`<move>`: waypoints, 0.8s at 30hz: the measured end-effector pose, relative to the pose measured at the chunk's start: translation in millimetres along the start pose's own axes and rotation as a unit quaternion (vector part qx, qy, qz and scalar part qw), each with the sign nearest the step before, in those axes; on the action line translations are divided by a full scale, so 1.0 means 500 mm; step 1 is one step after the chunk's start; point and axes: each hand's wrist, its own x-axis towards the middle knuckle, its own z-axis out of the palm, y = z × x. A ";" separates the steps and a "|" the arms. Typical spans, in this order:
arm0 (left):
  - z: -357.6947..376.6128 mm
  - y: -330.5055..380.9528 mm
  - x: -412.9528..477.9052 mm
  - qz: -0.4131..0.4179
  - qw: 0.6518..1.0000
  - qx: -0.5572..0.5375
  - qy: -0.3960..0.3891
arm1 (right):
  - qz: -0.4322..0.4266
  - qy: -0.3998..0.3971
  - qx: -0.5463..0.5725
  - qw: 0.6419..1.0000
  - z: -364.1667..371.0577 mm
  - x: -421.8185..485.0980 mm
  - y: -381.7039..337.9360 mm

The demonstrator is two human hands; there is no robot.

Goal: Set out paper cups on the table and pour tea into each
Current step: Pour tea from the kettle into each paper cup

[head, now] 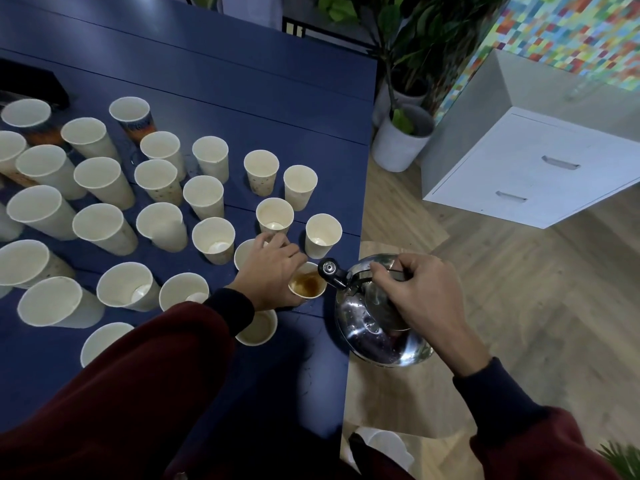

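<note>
Several white paper cups (104, 178) stand upright across the dark blue table (242, 81). My left hand (268, 271) grips one cup (308, 284) near the table's right edge; brown tea lies in its bottom. My right hand (415, 289) grips the handle of a shiny steel kettle (374, 323), which is tilted with its black-tipped spout (329, 270) over that cup's rim. Another cup (258, 327) stands partly hidden under my left wrist.
The kettle hangs beyond the table's right edge, above a wooden floor. A white drawer cabinet (533, 168) and potted plants in white pots (401, 136) stand to the right. A black object (34, 88) lies at the table's far left.
</note>
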 end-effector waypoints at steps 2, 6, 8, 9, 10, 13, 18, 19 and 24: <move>0.000 -0.001 0.002 0.002 1.000 -0.001 -0.005 | 0.003 -0.001 0.005 1.000 -0.002 0.000 0.002; 0.000 -0.004 0.004 0.004 1.000 -0.009 -0.022 | 0.007 -0.001 0.037 0.999 -0.005 0.000 0.005; -0.002 -0.005 0.005 0.008 0.999 -0.011 -0.032 | 0.004 0.000 0.054 0.999 -0.009 0.001 0.005; -0.004 -0.006 0.005 0.013 0.999 -0.017 -0.031 | 0.003 0.002 0.065 0.998 -0.011 0.001 0.003; -0.008 -0.007 0.005 0.020 0.999 -0.031 -0.028 | 0.005 0.004 0.079 0.997 -0.014 0.003 0.001; -0.027 -0.006 0.009 0.033 0.994 -0.102 0.005 | 0.011 0.012 0.117 0.993 -0.022 0.015 -0.002; -0.058 -0.013 0.037 0.005 0.980 -0.156 0.122 | 0.016 0.025 0.152 0.988 -0.039 0.045 -0.008; -0.062 -0.018 0.047 -0.007 0.979 -0.153 0.136 | 0.016 0.026 0.159 0.987 -0.042 0.051 -0.010; -0.078 -0.016 0.115 -0.029 0.993 -0.093 0.062 | 0.007 0.028 0.152 0.988 -0.048 0.083 -0.009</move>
